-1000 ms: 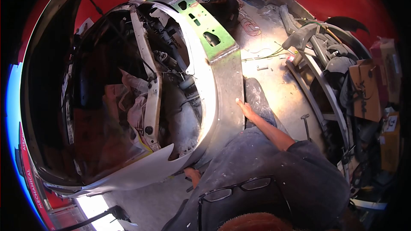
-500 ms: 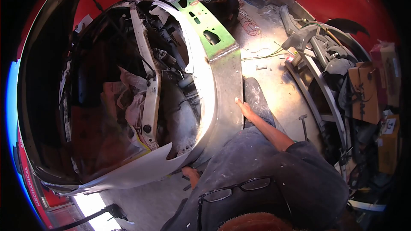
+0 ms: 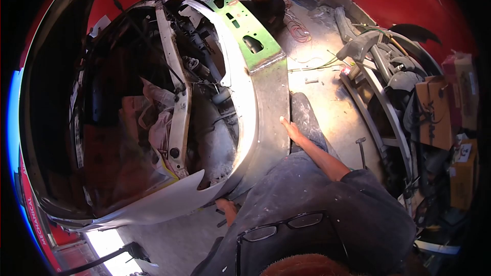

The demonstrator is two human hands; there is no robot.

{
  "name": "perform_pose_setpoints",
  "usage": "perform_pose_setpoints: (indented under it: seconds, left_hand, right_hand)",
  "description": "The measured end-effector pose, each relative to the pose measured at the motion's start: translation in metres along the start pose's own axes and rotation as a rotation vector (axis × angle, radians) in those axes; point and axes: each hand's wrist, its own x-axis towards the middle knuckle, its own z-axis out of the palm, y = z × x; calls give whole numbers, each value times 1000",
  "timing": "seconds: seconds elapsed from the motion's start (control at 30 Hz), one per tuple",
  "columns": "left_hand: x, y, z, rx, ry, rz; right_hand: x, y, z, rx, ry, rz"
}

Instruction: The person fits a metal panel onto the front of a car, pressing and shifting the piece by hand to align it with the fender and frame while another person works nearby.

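Note:
My right hand (image 3: 292, 131) holds the edge of the bare grey metal panel (image 3: 271, 102), thumb on top and fingers mostly hidden past the edge. This panel joins a green section (image 3: 255, 33) with cut-out holes. My left hand (image 3: 226, 206) is low at the near end of the car body, by the underside of the white curved panel (image 3: 153, 202). Its fingers are partly hidden there, and small dark parts show beside it.
Another person (image 3: 263, 2) crouches at the far end of the car. A hammer (image 3: 361, 151) stands on the floor to the right. Beyond it are a metal frame (image 3: 381, 97), cardboard boxes (image 3: 433, 112) and loose parts. Cables (image 3: 299, 30) lie on the floor.
The crouching person's head has shifted slightly. Both of my hands stay in nearly the same places.

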Motion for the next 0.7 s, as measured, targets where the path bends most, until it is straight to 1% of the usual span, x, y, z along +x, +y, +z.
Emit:
perform_pose_setpoints:
  seconds: [0.37,0.47,0.6,0.7]
  left_hand:
    - [-6,-3,-1,-4,-41,112]
    - [-10,-2,-1,-6,-55,143]
    - [-12,-2,0,-10,-71,185]
    - [-12,-2,0,-12,-80,216]
  right_hand:
    - [10,10,1,15,30,-10]
    - [7,10,6,66,81,-80]
    - [15,18,7,60,81,-78]
    - [7,9,4,39,70,-68]
